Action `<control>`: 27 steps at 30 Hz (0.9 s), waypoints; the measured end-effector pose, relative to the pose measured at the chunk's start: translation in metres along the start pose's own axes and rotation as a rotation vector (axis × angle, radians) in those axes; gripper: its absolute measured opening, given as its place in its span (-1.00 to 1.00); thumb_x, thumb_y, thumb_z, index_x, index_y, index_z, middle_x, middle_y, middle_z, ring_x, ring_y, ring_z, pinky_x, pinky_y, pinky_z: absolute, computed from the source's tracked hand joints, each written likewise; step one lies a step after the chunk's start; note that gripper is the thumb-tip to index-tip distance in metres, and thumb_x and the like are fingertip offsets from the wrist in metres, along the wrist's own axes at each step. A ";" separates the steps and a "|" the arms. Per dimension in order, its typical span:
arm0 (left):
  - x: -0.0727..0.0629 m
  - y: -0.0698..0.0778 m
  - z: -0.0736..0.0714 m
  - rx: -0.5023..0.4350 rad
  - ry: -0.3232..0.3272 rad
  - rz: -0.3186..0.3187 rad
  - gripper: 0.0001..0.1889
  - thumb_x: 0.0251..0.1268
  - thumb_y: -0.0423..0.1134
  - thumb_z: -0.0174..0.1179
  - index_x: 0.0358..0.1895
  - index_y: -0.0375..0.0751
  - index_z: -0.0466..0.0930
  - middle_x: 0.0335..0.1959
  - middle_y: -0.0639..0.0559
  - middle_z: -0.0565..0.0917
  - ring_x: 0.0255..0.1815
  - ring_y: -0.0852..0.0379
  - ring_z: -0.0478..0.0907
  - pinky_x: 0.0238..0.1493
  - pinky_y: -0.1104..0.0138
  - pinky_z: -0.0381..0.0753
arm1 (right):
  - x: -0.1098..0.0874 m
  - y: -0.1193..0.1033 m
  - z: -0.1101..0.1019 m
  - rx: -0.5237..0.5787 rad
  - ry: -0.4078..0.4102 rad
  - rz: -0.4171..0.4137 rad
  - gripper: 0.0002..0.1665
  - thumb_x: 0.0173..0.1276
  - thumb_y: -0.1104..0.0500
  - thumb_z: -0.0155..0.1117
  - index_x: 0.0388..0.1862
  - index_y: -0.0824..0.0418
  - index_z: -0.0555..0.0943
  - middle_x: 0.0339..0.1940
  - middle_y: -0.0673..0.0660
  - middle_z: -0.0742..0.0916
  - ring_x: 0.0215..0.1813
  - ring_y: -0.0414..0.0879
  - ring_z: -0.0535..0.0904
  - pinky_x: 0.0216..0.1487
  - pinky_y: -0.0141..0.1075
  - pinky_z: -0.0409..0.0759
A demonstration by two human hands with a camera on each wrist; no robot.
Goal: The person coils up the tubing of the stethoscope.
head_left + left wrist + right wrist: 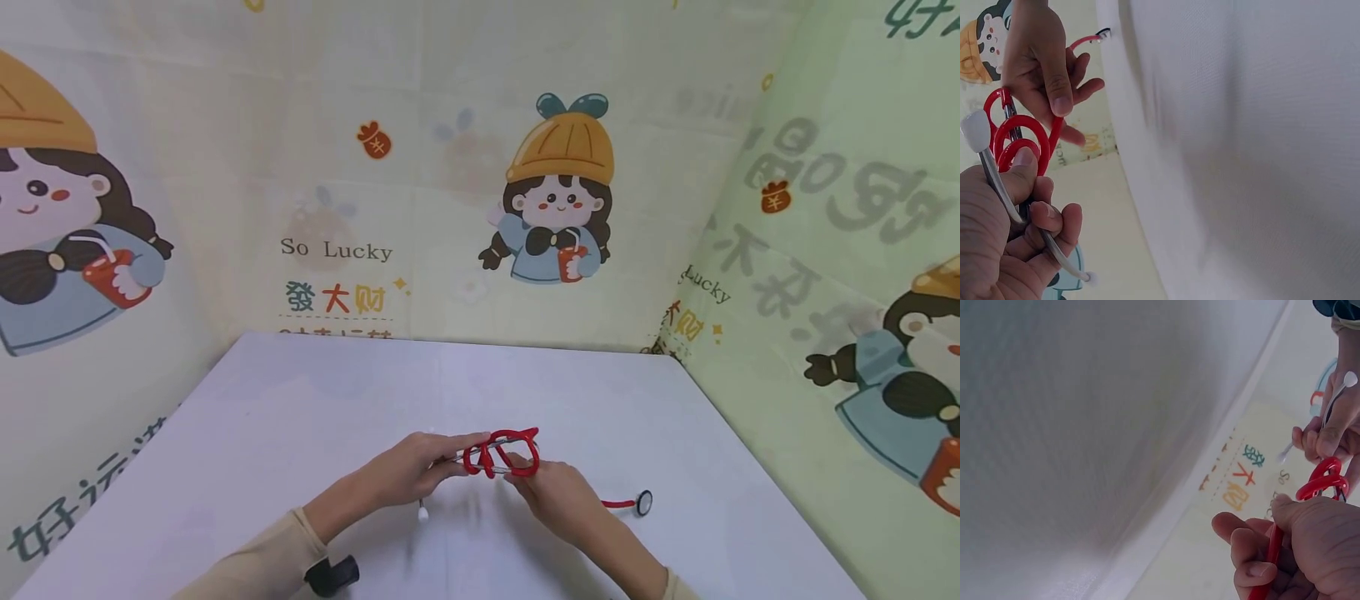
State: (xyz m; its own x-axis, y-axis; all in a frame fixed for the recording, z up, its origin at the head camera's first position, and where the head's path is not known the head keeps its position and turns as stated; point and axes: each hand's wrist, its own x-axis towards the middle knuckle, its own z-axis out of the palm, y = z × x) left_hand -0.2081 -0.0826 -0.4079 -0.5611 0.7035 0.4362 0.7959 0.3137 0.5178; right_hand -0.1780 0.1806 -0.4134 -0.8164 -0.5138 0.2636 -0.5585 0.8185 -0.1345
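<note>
Both hands meet over white counter. Left hand and right hand grip coiled red stethoscope; chestpiece lies right.

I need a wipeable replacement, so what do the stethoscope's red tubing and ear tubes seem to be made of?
Red tubing: probably rubber or soft plastic; glossy, and it coils into tight loops. Ear tubes: likely metal; thin, stiff, silvery sheen, with white tips, perhaps plastic.

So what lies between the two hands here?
In the head view, coiled red tubing of a stethoscope spans the gap; left hand and right hand each grip it.
</note>
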 end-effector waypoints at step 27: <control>-0.003 -0.004 0.003 0.071 0.146 -0.224 -0.43 0.33 -0.36 0.36 0.41 -0.17 0.51 -0.67 0.22 0.47 -0.63 0.39 0.23 -0.56 0.47 0.40 | -0.012 -0.036 -0.014 -0.122 -0.121 -0.065 -0.60 0.35 0.16 0.46 0.09 0.23 0.56 -0.43 0.04 0.74 -0.58 -0.23 0.50 -0.47 -0.46 0.55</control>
State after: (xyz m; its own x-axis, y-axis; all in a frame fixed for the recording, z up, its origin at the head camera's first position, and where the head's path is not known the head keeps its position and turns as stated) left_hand -0.2089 -0.0845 -0.4135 -0.7479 0.5138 0.4203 0.6590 0.4990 0.5628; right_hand -0.1458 0.1608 -0.3979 -0.7949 -0.5878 0.1501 -0.5948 0.8039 -0.0022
